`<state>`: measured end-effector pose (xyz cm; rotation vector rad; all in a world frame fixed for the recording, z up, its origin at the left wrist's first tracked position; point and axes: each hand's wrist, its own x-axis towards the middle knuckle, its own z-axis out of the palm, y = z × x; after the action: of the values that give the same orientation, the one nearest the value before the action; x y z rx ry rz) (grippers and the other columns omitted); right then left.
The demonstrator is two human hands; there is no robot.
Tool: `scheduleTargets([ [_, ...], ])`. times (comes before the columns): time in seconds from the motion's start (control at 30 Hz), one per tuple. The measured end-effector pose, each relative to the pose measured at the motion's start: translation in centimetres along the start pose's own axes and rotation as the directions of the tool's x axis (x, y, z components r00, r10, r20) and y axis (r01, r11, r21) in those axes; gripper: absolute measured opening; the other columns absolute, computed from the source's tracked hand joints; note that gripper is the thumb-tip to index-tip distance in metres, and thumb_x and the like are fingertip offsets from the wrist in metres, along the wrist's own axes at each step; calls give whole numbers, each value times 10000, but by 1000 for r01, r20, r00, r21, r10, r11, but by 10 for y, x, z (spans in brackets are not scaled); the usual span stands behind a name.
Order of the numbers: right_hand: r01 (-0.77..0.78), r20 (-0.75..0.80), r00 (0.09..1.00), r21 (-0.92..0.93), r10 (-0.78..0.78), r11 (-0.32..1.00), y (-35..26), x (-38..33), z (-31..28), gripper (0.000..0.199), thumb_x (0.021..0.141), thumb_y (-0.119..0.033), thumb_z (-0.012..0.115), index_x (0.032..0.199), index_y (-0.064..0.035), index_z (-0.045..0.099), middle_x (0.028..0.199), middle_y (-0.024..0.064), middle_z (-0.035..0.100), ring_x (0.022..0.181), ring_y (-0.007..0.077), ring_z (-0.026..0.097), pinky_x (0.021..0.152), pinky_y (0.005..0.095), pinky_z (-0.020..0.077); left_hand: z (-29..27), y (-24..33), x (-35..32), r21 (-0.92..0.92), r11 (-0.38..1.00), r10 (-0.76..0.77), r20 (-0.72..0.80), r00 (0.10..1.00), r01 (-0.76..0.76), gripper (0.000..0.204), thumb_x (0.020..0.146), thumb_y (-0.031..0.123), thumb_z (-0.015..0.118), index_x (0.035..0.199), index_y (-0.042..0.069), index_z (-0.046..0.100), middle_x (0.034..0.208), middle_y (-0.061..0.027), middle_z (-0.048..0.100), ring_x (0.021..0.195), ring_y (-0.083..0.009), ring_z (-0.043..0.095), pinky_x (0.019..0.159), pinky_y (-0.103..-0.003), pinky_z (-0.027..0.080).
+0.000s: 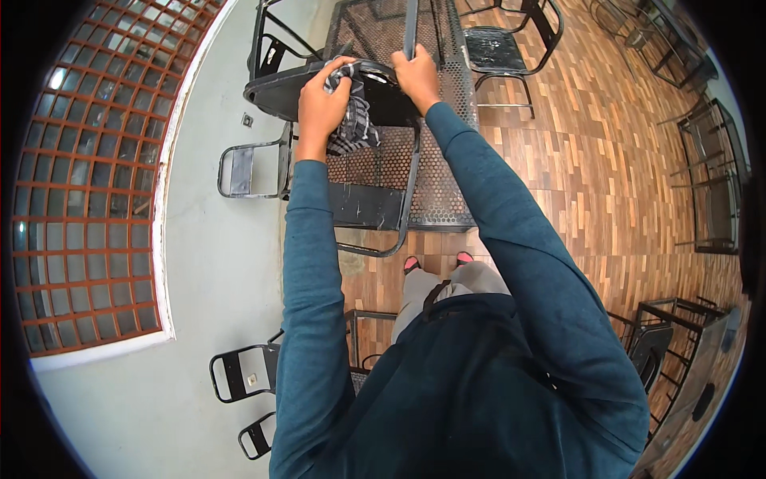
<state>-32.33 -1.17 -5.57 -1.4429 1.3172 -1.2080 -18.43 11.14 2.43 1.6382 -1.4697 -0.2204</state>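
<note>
Wood-patterned flooring is being spread across the right half of the frame, while the left side is being taken up by a pale wall and a red-brown window grille. Below the top edge, around the centre, a black metal table with a perforated top is being partly covered by a black metal chair, which is being held tilted, its seat toward the upper part and its scuffed backrest panel lower down. Whether any of its weight is being carried by the table can't really be told.

At upper centre-left, a dark checkered cloth is being gripped by the left hand: it's being bunched between thumb and fingers, right at the seat's rim, with the loose end being left to hang below the fingers, toward the right. So no wide-open hand there. Just to the right, a dark metal bar is being held by the right hand, the fingers being curled closed around it, right by the seat's edge. Near the upper right, another black chair is being left standing on the floor, well apart from both hands.
</note>
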Motion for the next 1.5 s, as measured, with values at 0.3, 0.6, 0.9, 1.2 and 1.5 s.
scheduleTargets([
  [0.3, 17, 11, 1000, 41, -18, 999, 5, 1, 5, 369, 848, -406, 614, 929, -46, 633, 884, 202, 717, 877, 431, 685, 802, 524, 522, 9, 5, -4, 26, 1000, 4, -52, 999, -3, 289, 883, 190, 664, 1159, 167, 747, 1026, -189, 750, 1010, -367, 725, 877, -390, 552],
  [0.6, 20, 19, 1000, 46, -21, 999, 8, 2, 5, 367, 865, -399, 612, 991, -57, 650, 971, 218, 728, 948, 443, 685, 838, 524, 519, 11, 3, 1, -57, 998, -34, 5, 999, 34, 275, 889, 30, 598, 1138, 16, 713, 986, -75, 750, 954, -101, 651, 881, -288, 517],
  [0.9, 3, 35, 999, 53, -5, 999, 7, 5, -1, 377, 866, -410, 612, 1012, -64, 653, 983, 220, 728, 959, 445, 686, 856, 528, 520, 16, 15, 9, 41, 996, 72, 156, 985, -79, 275, 872, 192, 657, 1132, 153, 738, 986, -178, 746, 968, -359, 731, 857, -393, 553],
  [1.2, -58, 104, 993, 19, 56, 998, -13, -11, -12, 363, 867, -411, 610, 980, -67, 636, 958, 191, 730, 937, 424, 689, 849, 535, 513, 26, 20, 3, 15, 999, -45, 40, 998, 44, 245, 891, 145, 630, 1101, 62, 725, 947, -141, 738, 903, -226, 696, 835, -334, 534],
  [1.5, -17, 89, 996, 8, 16, 1000, -6, -7, -10, 355, 873, -424, 603, 973, -84, 634, 933, 181, 734, 918, 428, 690, 835, 531, 517, 14, 10, 14, -66, 998, -2, 95, 995, 9, 251, 888, 151, 630, 1102, 66, 730, 822, -91, 719, 773, -158, 679, 753, -310, 529],
])
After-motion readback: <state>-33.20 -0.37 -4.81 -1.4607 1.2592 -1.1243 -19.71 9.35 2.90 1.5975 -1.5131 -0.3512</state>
